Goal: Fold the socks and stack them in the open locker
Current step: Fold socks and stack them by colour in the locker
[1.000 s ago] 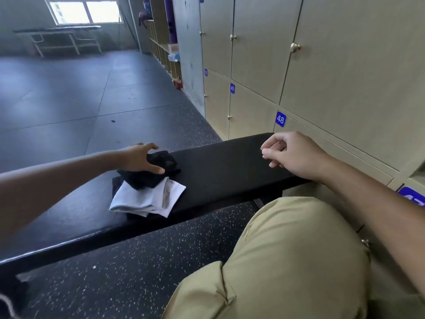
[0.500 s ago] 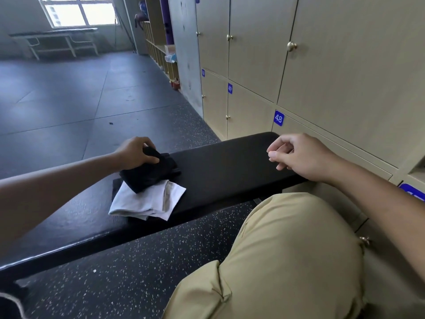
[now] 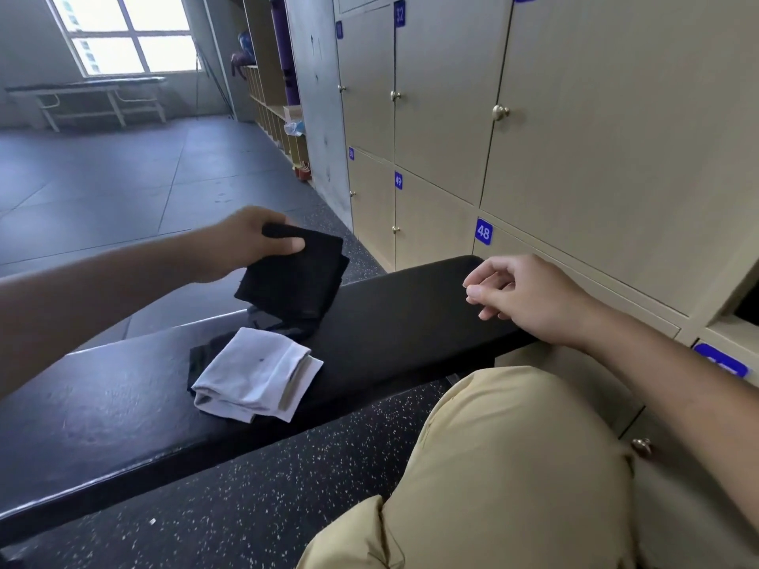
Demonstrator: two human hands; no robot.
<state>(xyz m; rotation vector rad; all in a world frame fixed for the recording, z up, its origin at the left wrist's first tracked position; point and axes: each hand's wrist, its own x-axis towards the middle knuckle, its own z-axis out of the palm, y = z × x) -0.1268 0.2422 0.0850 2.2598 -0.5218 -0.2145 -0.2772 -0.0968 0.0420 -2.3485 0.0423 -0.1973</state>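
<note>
Lifted off the bench since a second ago: folded black sock point(image 3: 293, 277), then lying on the pile under the left hand point(image 3: 242, 244), now hanging clear of the bench point(image 3: 390, 318) above its far edge, pinched near its upper corner between thumb and curled fingers. Raised with it, the left forearm. Hardly shifted: right hand point(image 3: 530, 297), hovering over the bench's right end, fingers loosely curled, holding nothing.

Head view, the only one. Left behind near the middle of the bench, towards its near edge: folded white sock point(image 3: 256, 373), with more dark fabric point(image 3: 205, 355) showing from under its far side; whether folded, cannot tell. Seen only as a dark gap at the right edge, just past the right forearm: open locker point(image 3: 745, 305). Closed doors numbered 48 and 49 behind the bench.

Judged from this: one folded sock picked up and probably bound for the locker, either by passing to the waiting right hand or by reaching across. White sock and dark fabric not yet stowed.
</note>
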